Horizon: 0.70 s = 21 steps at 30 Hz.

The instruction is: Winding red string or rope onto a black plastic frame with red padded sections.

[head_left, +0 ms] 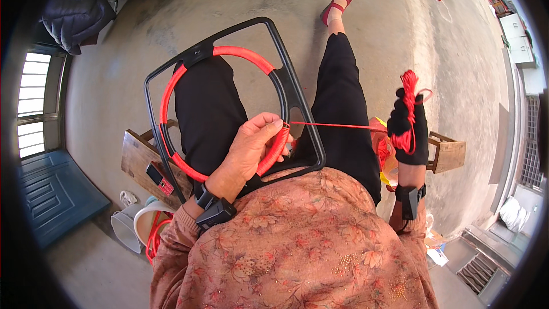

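Within the frame (197, 54), over the legs (337, 91), sits a part-red ring (246, 54). By the frame's right side, the left hand (251, 142) pinches the ring; right of the frame, the gloved right hand (421, 129) grips bundled cord (409, 86).

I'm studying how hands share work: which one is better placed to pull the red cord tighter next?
Probably the right hand: it grips the cord bundle out to the side, its strand running straight leftward, while the left hand holds the ring.
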Motion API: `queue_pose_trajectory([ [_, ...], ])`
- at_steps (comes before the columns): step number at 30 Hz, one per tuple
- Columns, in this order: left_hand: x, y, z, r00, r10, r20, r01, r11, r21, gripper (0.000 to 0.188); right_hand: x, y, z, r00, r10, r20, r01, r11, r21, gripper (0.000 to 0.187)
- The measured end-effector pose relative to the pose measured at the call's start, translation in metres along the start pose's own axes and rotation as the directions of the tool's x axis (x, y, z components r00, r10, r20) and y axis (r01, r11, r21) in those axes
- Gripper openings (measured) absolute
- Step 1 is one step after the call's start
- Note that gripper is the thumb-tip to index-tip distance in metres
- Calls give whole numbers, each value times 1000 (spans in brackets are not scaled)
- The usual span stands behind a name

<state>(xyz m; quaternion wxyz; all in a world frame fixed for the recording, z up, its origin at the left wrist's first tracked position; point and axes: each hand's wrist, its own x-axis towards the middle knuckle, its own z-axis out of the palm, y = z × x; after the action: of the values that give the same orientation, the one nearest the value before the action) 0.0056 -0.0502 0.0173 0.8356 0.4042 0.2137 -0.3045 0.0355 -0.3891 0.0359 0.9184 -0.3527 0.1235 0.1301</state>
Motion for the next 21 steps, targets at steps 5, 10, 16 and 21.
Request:
queue_pose_trajectory([
  [5, -2, 0, -1, 999, 24, -48, -19, 995, 94, 9, 48, 13, 33, 980, -181, -88, 129, 901, -414, 36],
  [10, -4, -8, -7, 979, 203, -22, -186, 931, 313, 9, 71, 55, 136, 763, -156, 628, 592, -223, -774, 30],
  [16, 1, -15, -7, 896, 442, -38, -344, 746, 570, 16, 98, 114, 169, 368, 434, 823, 803, -595, -45, 22],
  [21, 0, -14, -9, 951, 305, -43, -273, 899, 342, 8, 96, 108, 172, 437, 457, 774, 887, -360, -288, 20],
])
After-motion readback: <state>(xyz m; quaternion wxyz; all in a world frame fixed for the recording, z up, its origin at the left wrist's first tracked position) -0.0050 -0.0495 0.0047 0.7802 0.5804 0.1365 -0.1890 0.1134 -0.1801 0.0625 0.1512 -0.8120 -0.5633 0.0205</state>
